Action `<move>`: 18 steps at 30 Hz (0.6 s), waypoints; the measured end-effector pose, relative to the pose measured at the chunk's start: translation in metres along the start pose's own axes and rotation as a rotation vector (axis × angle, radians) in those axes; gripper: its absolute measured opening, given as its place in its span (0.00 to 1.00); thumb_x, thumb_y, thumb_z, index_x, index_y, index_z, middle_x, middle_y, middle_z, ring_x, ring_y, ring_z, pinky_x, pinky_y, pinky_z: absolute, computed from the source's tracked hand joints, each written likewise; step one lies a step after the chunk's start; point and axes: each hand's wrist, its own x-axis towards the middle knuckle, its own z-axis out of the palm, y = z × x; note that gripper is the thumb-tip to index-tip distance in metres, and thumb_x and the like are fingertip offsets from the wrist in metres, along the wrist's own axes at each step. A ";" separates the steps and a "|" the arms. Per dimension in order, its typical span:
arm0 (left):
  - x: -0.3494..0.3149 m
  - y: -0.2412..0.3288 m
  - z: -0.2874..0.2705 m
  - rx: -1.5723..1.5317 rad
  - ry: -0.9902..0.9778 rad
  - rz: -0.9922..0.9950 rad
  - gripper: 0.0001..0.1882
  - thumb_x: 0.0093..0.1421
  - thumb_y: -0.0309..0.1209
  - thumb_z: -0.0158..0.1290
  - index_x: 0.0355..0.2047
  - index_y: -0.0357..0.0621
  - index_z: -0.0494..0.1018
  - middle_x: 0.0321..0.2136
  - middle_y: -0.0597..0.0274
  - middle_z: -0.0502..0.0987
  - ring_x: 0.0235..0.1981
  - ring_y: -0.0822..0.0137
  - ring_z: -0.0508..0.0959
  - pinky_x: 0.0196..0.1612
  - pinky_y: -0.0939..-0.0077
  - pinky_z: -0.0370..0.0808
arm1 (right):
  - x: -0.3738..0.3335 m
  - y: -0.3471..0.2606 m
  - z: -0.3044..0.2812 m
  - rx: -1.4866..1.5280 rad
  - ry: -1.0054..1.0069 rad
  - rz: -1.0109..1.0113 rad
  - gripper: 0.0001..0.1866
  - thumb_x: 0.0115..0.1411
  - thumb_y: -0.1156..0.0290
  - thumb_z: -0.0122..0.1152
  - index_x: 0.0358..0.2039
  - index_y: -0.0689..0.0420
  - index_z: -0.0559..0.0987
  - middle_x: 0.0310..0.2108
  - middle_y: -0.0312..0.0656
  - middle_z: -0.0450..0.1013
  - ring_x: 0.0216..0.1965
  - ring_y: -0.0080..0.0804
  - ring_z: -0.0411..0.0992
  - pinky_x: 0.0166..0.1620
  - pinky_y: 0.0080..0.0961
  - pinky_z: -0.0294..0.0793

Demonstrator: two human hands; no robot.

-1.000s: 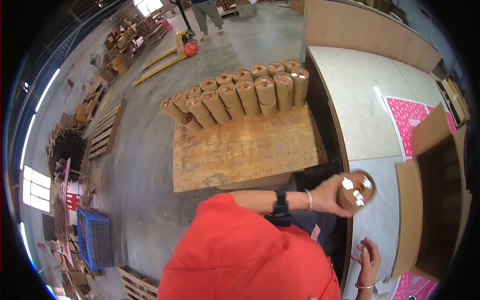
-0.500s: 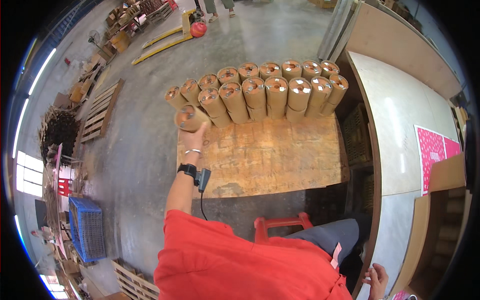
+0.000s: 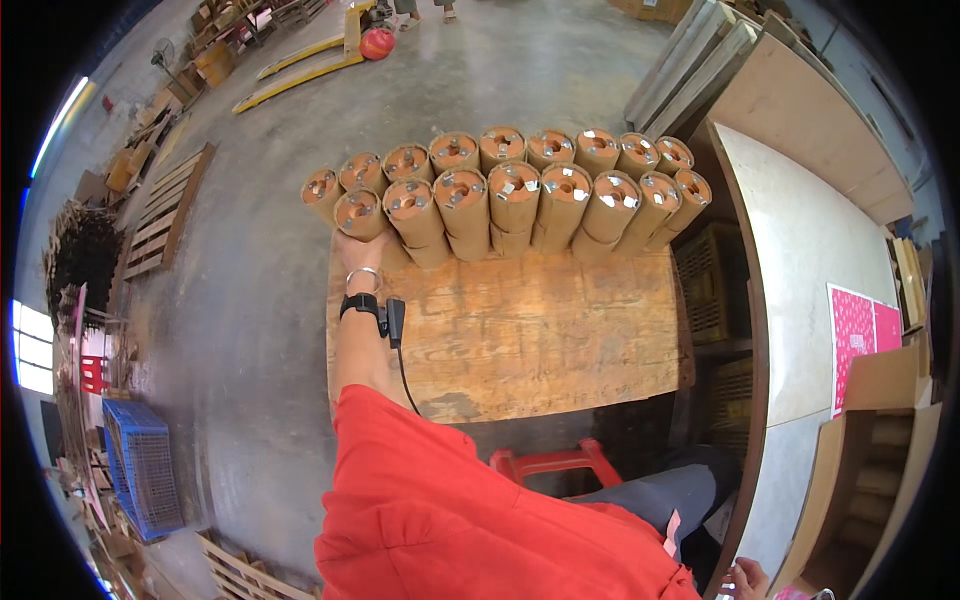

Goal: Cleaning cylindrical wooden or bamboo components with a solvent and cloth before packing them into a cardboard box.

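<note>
My left hand [image 3: 362, 250] is closed round the side of a brown paper-wrapped cylinder [image 3: 359, 213] at the left end of the front row. That cylinder stands upright on the wooden board, against its neighbours. Two rows of similar cylinders [image 3: 463, 190] line the board's far side. Each has an orange-brown round top, many with a centre hole and bits of silver or white tape. At the lower right edge, my right hand [image 3: 745, 578] is curled beside the pale table, partly cut off. Its fingers are bent round something small and whitish that I cannot make out.
The plywood board [image 3: 520, 330] lies before me, with a red stool [image 3: 555, 460] below its near edge. To the right are a pale-topped table [image 3: 800, 260], plastic crates [image 3: 708, 285] and an open cardboard box [image 3: 880, 430]. A yellow pallet jack [image 3: 310, 60] stands far left.
My left hand has brought the cylinder from a tilted position at the row's left end to upright in line with the front row. My right hand has dropped lower at the frame's edge.
</note>
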 end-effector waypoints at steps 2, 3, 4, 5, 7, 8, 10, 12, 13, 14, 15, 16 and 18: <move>0.003 -0.005 -0.001 -0.050 -0.018 -0.029 0.47 0.35 0.38 0.70 0.53 0.35 0.59 0.50 0.46 0.69 0.51 0.52 0.71 0.54 0.65 0.68 | 0.003 0.004 0.004 -0.033 0.002 0.020 0.22 0.61 0.63 0.57 0.51 0.64 0.71 0.35 0.42 0.74 0.35 0.26 0.73 0.36 0.22 0.76; 0.004 -0.009 -0.001 -0.067 -0.024 0.005 0.47 0.35 0.38 0.70 0.53 0.35 0.59 0.50 0.47 0.69 0.51 0.52 0.71 0.54 0.65 0.67 | 0.006 0.009 0.002 -0.052 0.001 0.005 0.21 0.61 0.64 0.57 0.49 0.64 0.72 0.34 0.41 0.74 0.33 0.25 0.73 0.34 0.22 0.75; 0.005 -0.013 -0.002 -0.082 -0.027 0.041 0.47 0.35 0.38 0.70 0.53 0.34 0.59 0.50 0.47 0.69 0.51 0.51 0.71 0.54 0.64 0.67 | 0.008 0.008 0.004 -0.057 -0.004 0.006 0.21 0.61 0.64 0.57 0.49 0.64 0.72 0.34 0.41 0.74 0.33 0.25 0.73 0.34 0.22 0.75; 0.005 -0.017 -0.004 -0.078 -0.025 0.040 0.47 0.35 0.38 0.70 0.53 0.34 0.59 0.50 0.47 0.69 0.51 0.51 0.71 0.54 0.64 0.67 | 0.007 0.006 0.006 -0.024 -0.017 -0.003 0.20 0.61 0.63 0.57 0.49 0.63 0.73 0.34 0.40 0.74 0.33 0.24 0.73 0.34 0.21 0.75; 0.005 -0.018 0.001 -0.085 -0.071 0.100 0.48 0.35 0.40 0.70 0.53 0.34 0.59 0.50 0.46 0.69 0.51 0.51 0.70 0.54 0.64 0.67 | 0.002 0.006 0.011 0.019 -0.016 -0.008 0.20 0.61 0.63 0.57 0.48 0.63 0.73 0.34 0.40 0.74 0.33 0.23 0.72 0.33 0.20 0.74; 0.023 -0.050 0.003 -0.009 -0.073 0.184 0.47 0.36 0.41 0.70 0.53 0.33 0.60 0.50 0.45 0.69 0.51 0.51 0.70 0.54 0.63 0.67 | -0.001 0.005 0.012 0.036 0.000 -0.016 0.17 0.60 0.66 0.57 0.46 0.62 0.74 0.33 0.41 0.74 0.31 0.26 0.72 0.32 0.22 0.74; 0.016 -0.052 0.030 0.358 -0.147 0.143 0.45 0.39 0.44 0.67 0.53 0.32 0.62 0.51 0.43 0.69 0.52 0.51 0.69 0.55 0.63 0.66 | -0.007 0.014 0.007 0.061 0.069 0.011 0.16 0.60 0.67 0.57 0.44 0.63 0.74 0.32 0.42 0.74 0.32 0.28 0.73 0.32 0.25 0.75; 0.016 -0.088 0.019 0.250 -0.251 0.205 0.38 0.48 0.43 0.61 0.53 0.31 0.63 0.51 0.44 0.69 0.52 0.51 0.69 0.55 0.62 0.66 | -0.011 0.004 0.015 -0.006 0.183 -0.043 0.17 0.60 0.66 0.57 0.41 0.68 0.75 0.24 0.39 0.74 0.25 0.25 0.72 0.30 0.22 0.72; 0.006 -0.085 0.021 0.194 -0.380 0.262 0.38 0.48 0.43 0.61 0.53 0.31 0.63 0.51 0.44 0.69 0.52 0.51 0.69 0.55 0.62 0.66 | -0.022 -0.016 0.015 -0.122 0.181 -0.055 0.17 0.59 0.64 0.57 0.38 0.67 0.76 0.24 0.39 0.75 0.26 0.23 0.72 0.30 0.21 0.71; -0.006 -0.078 0.017 -0.147 -0.701 -0.072 0.23 0.58 0.41 0.52 0.47 0.36 0.69 0.50 0.45 0.70 0.48 0.51 0.70 0.53 0.60 0.67 | -0.017 0.004 0.015 -0.191 0.257 -0.066 0.17 0.60 0.62 0.56 0.38 0.66 0.77 0.25 0.39 0.74 0.26 0.22 0.71 0.31 0.22 0.71; 0.020 -0.120 -0.010 0.386 -0.438 0.571 0.30 0.58 0.42 0.52 0.54 0.31 0.64 0.50 0.46 0.71 0.50 0.55 0.71 0.51 0.64 0.69 | -0.019 -0.012 0.012 -0.096 0.175 -0.021 0.17 0.59 0.62 0.56 0.39 0.65 0.77 0.25 0.39 0.74 0.26 0.23 0.70 0.32 0.22 0.71; 0.048 -0.133 -0.021 0.557 -0.308 0.522 0.26 0.59 0.42 0.51 0.51 0.33 0.68 0.46 0.47 0.74 0.47 0.56 0.73 0.48 0.66 0.71 | -0.017 -0.007 0.006 -0.150 0.162 -0.056 0.18 0.59 0.62 0.56 0.41 0.64 0.77 0.24 0.38 0.74 0.26 0.23 0.70 0.32 0.22 0.71; 0.026 -0.072 0.003 0.134 -0.472 0.339 0.17 0.57 0.36 0.56 0.43 0.38 0.72 0.33 0.62 0.75 0.29 0.72 0.73 0.32 0.79 0.72 | -0.022 0.021 -0.005 0.066 0.135 0.064 0.20 0.60 0.61 0.57 0.46 0.63 0.75 0.32 0.40 0.76 0.33 0.25 0.73 0.35 0.20 0.73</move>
